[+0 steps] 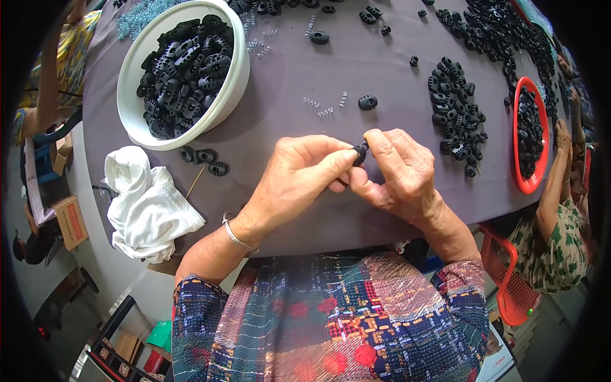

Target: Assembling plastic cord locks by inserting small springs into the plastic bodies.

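Above the near part of the table, my left hand (299, 172) pinches a small black plastic cord lock (359, 155) between thumb and fingers. My right hand (401, 169) closes on the upper end of the same piece with its thumb and forefinger. Fingertips hide much of the cord lock. Just beyond my hands lies another black cord lock body (367, 102), with a few small metal springs (326, 113) to its left. A silver bangle (235, 234) circles my left wrist.
At the left stands a white tub (238, 83) full of black cord locks, near a white cloth (149, 207) and a thin wooden stick (195, 181). Loose cord locks (455, 105) lie piled at the right. Beyond them is a red basket (520, 175). Other people sit on both sides.
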### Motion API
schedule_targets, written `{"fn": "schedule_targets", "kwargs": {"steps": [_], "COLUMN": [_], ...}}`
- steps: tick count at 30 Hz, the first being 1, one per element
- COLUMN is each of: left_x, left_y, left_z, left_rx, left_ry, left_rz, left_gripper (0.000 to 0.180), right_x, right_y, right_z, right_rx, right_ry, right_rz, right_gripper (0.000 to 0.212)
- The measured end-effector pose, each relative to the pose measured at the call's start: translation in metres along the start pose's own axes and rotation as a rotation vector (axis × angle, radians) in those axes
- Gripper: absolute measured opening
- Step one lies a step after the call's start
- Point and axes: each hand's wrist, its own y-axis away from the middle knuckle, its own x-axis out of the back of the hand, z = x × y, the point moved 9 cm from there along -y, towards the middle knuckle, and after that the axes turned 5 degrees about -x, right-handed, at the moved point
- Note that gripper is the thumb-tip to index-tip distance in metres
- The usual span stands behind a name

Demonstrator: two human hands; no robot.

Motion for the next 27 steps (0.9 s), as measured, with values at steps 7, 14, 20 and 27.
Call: {"fn": "schedule_targets", "kwargs": {"steps": [7,14,20,27], "left_x": [0.003,0.005,0.007,0.008], "left_y": [0.001,0.003,0.006,0.006], "left_z": [-0.002,-0.003,0.000,0.006], "left_rx": [-0.002,-0.054,-0.096,-0.212], "left_ry": [-0.027,-0.074,-0.162,-0.325], "left_rz": [0.044,0.134,0.210,0.237], "left_gripper": [0.018,0.015,0.013,0.012], "right_x": [-0.002,-0.005,-0.006,-0.006], "right_y": [-0.001,0.000,-0.001,0.000], "right_z": [-0.002,0.002,0.001,-0.002], "right_rx": [-0.001,0.002,-0.006,0.034], "right_ry": [-0.019,-0.052,-0.050,0.007], "right_rz": [-0.063,-0.074,-0.079,-0.035], "right_gripper": [0.036,0.036,0.037,0.038]}}
